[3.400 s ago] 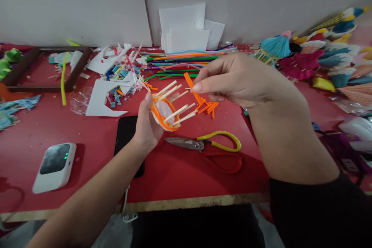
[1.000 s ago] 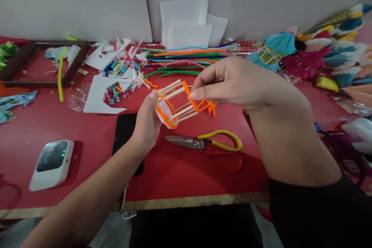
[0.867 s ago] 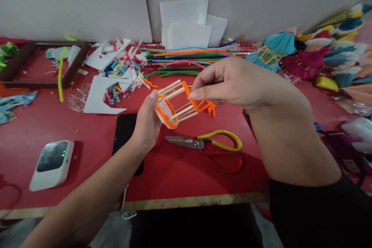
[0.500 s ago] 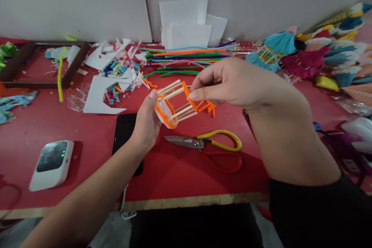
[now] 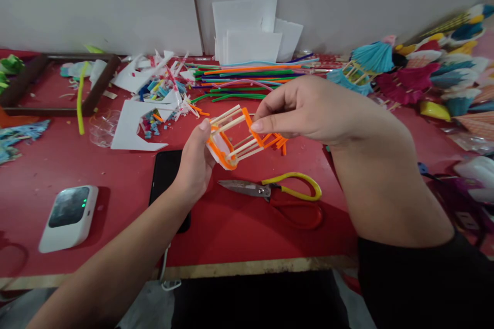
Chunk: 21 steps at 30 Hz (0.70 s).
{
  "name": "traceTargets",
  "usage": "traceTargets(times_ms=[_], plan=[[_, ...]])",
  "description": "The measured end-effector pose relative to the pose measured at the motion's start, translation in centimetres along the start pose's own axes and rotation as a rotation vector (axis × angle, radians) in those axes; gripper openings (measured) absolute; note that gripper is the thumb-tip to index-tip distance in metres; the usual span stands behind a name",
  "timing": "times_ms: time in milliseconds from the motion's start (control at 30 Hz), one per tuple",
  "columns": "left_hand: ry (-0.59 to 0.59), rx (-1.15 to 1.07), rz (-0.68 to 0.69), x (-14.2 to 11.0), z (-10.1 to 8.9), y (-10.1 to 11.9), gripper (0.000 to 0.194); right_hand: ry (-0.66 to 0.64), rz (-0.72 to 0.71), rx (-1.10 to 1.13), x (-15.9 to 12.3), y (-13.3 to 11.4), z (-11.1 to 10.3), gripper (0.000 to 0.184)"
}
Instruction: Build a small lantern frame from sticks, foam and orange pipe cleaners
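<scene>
My left hand (image 5: 196,167) is closed around the white-and-orange base of a small craft frame (image 5: 244,150) made of pale wooden sticks. The frame is tilted, its sticks pointing up and right. At their far ends, my right hand (image 5: 287,110) pinches an orange strip (image 5: 252,124), bent along the stick tips. My curled right fingers hide part of that end. Several cut orange pieces (image 5: 283,145) lie on the table just behind it. Below the frame rest scissors (image 5: 266,190) with one yellow and one red handle, blades pointing left.
A black phone (image 5: 164,177) lies beneath my left wrist, and a white device (image 5: 69,218) sits left of it. Coloured strips (image 5: 247,79), foam scraps (image 5: 131,126) and white sheets (image 5: 252,46) line the back. Paper umbrella-like crafts (image 5: 370,59) crowd the right; a brown frame (image 5: 90,95) is back left.
Almost nothing differs. Both hands keep their hold, and the stick frame has shifted very slightly to the right in view.
</scene>
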State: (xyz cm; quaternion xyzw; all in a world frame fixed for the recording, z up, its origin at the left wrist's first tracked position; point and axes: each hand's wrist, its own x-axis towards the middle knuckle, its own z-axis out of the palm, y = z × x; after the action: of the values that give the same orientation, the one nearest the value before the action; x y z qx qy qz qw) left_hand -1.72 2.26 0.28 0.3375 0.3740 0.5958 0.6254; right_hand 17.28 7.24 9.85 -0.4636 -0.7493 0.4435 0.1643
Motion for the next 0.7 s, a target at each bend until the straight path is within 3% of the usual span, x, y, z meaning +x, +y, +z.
traceTargets(times_ms=[433,700], plan=[[0.051,0.054,-0.025,-0.02,0.36,0.18,0.043,-0.004,0.0,0.042,0.07,0.13,-0.13,0.019],[-0.024,-0.001,-0.01,0.03,0.0,0.06,0.041,-0.019,-0.011,0.032,0.14,0.18,-0.19,0.017]])
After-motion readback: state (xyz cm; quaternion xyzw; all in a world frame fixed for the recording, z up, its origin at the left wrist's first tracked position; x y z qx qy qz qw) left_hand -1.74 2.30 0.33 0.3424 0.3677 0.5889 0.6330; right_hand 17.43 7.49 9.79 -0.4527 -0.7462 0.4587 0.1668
